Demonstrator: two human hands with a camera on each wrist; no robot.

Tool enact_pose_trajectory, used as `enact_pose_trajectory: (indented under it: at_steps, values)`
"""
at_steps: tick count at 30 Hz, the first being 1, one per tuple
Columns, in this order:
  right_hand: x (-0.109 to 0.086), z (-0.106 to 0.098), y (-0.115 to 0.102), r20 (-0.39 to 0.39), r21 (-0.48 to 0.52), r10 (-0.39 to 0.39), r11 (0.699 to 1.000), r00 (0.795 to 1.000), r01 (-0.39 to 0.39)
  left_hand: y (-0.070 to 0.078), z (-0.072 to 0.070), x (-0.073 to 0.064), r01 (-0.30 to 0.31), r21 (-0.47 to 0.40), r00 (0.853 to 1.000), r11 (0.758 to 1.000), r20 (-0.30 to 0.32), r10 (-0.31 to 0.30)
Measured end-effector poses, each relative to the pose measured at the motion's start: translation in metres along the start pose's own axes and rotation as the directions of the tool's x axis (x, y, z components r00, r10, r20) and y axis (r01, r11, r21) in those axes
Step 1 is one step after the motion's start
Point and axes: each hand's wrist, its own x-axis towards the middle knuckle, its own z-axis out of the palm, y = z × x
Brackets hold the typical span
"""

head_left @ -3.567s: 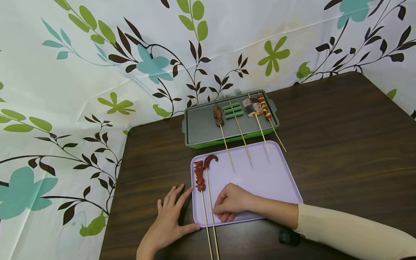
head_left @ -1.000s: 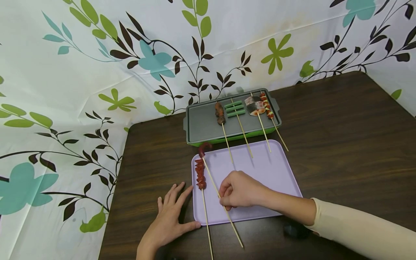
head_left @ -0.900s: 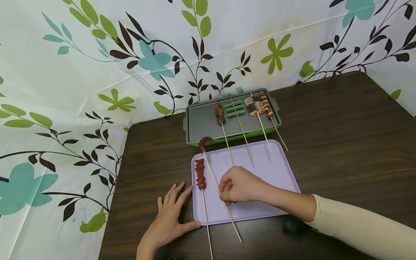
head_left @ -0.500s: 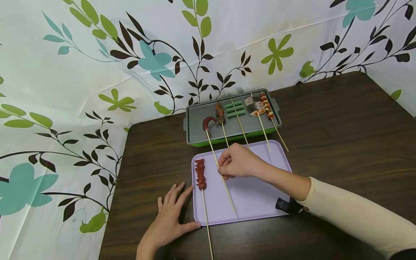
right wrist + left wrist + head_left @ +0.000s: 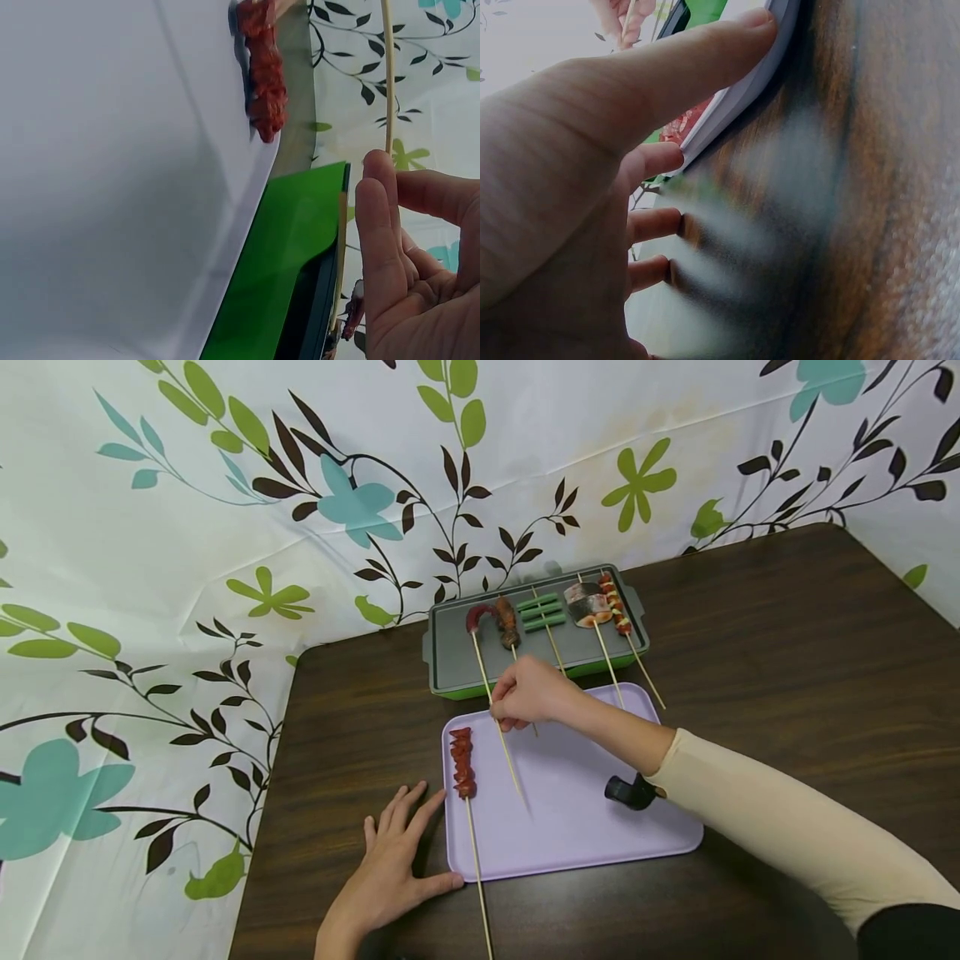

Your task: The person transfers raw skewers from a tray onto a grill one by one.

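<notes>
My right hand (image 5: 532,693) pinches the bamboo stick of an octopus tentacle skewer (image 5: 480,616) between thumb and fingers. The dark red curled tentacle is over the left part of the grey grill plate (image 5: 453,660), beside a brown meat skewer (image 5: 507,625); whether it touches the plate I cannot tell. In the right wrist view, the held stick (image 5: 389,75) rises from the fingertips. My left hand (image 5: 386,864) lies spread on the table, thumb and forefinger at the lilac tray's (image 5: 577,835) left edge and corner. A red meat skewer (image 5: 462,768) lies along the tray's left side.
Further right on the grill lie a green vegetable skewer (image 5: 542,612), a fish skewer (image 5: 587,604) and a red-and-yellow skewer (image 5: 613,606). Their sticks project toward the tray. A patterned cloth (image 5: 225,485) hangs behind the dark wooden table (image 5: 787,693).
My right hand has lifted the octopus tentacle skewer off the tray beside the red meat skewer and carried it forward to the grill's left part. My left hand has stayed in place.
</notes>
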Motion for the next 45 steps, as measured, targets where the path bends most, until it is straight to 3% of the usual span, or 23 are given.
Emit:
enact_pose_trajectory:
  at_steps: [23, 33, 45]
  values:
    - [0.023, -0.008, -0.005, -0.009, -0.016, 0.068, 0.998, 0.998, -0.068, 0.001, -0.001, 0.001, 0.045, -0.007, 0.997, 0.999, 0.056, -0.045]
    - [0.024, -0.010, -0.006, -0.011, -0.001, 0.109, 0.994, 0.994, -0.109, 0.001, -0.001, 0.001, 0.030, -0.006, 0.999, 1.000, 0.029, -0.029]
    - [0.022, -0.011, -0.005, -0.027, -0.046, 0.099, 0.994, 0.995, -0.100, 0.001, -0.001, 0.001, 0.023, -0.007, 1.000, 1.000, 0.019, -0.023]
